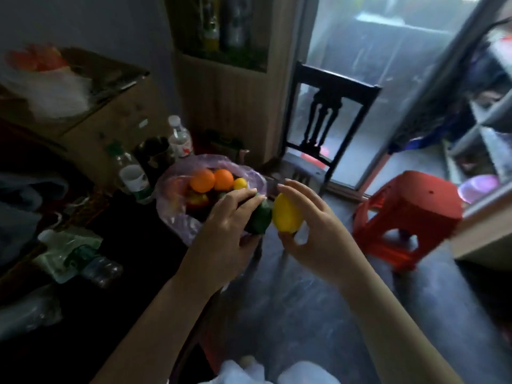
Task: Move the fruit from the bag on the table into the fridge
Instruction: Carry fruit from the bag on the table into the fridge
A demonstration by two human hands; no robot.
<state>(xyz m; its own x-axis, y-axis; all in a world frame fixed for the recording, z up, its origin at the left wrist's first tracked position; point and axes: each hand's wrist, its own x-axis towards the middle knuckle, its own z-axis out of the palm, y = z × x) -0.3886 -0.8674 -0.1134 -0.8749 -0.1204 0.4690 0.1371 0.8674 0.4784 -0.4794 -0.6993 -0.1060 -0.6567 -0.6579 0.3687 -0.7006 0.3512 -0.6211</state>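
A: Two hands are in the middle of the frame, each with a fruit. The left hand is clasped around a dark green fruit, fingers over its top. The right hand grips a yellow lemon between thumb below and fingers above.

B: Do the two fruits touch?

A: They sit side by side, the green one just left of the lemon; whether they actually touch I cannot tell.

B: And the bag?

A: The pale purple plastic bag lies open on the dark table, just left of centre, right behind the left hand. Inside it are two oranges next to each other, a small yellow fruit to their right, and a reddish fruit lower down, partly in shadow.

B: What else is on the table?

A: Behind the bag, upper left of it, stand clear plastic bottles and a white cup. At the lower left a crushed bottle lies on its side by some green-and-white packaging. A cardboard box sits at the upper left with a white bag on top of it.

B: And on the right?

A: A red plastic stool stands on the floor at centre right. A dark wooden chair stands above centre, before a glass door. At the right edge are pale shelves, blurred; a purple bowl shows there.
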